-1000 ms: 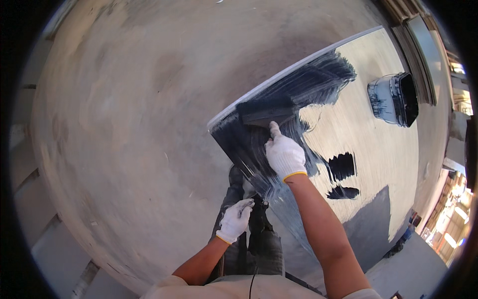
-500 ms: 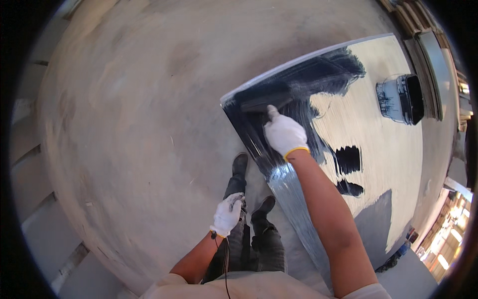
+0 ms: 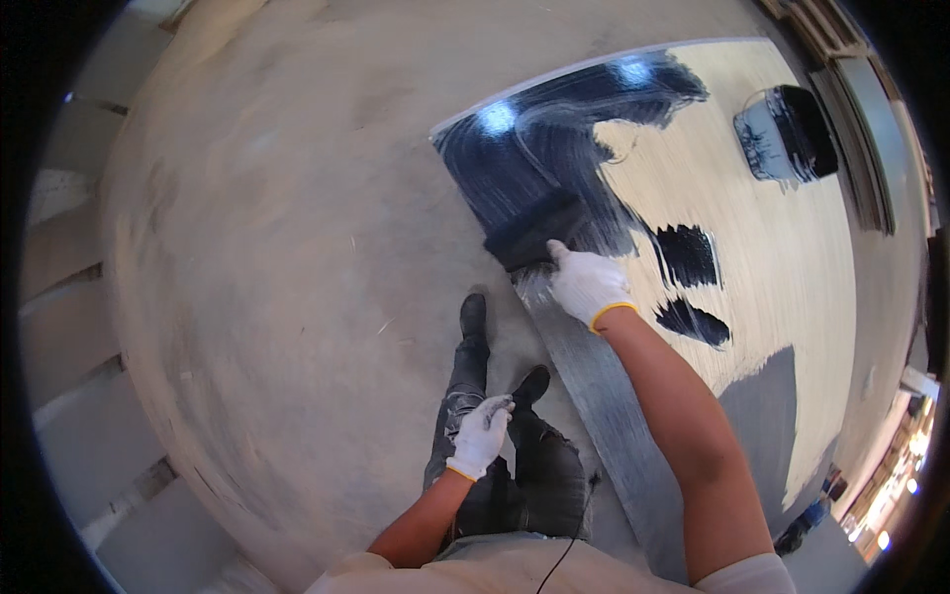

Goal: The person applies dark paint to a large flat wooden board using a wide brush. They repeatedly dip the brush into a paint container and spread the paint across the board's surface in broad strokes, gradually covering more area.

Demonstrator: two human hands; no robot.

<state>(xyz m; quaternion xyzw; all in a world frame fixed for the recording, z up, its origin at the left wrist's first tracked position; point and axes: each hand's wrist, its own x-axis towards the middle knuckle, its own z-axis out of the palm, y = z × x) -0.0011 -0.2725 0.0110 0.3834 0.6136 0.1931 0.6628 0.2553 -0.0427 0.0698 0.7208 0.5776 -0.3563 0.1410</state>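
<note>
My right hand [image 3: 591, 285], in a white glove with a yellow cuff, grips a wide flat brush [image 3: 534, 230] loaded with black paint; its handle is mostly hidden. The brush lies on a large pale board [image 3: 792, 287], across its left edge. Wet black paint coats the board's far left part, with two separate black patches [image 3: 688, 255] further right. Thinner grey paint [image 3: 594, 381] runs down the near left side. My left hand [image 3: 483, 434], also gloved, is held before my legs with its fingers curled together. Whatever they may hold is hidden.
A paint-smeared bucket [image 3: 787, 134] with black inside stands at the board's far right. Flat panels [image 3: 863, 144] are stacked beyond it. Grey slabs [image 3: 84, 426] line the left rim. My boots [image 3: 531, 384] stand on the concrete floor [image 3: 287, 257], left of the board.
My right hand has drawn the brush nearer along the board's left edge, leaving glossy black behind it. My left hand has shifted slightly right. The whole view has also shifted.
</note>
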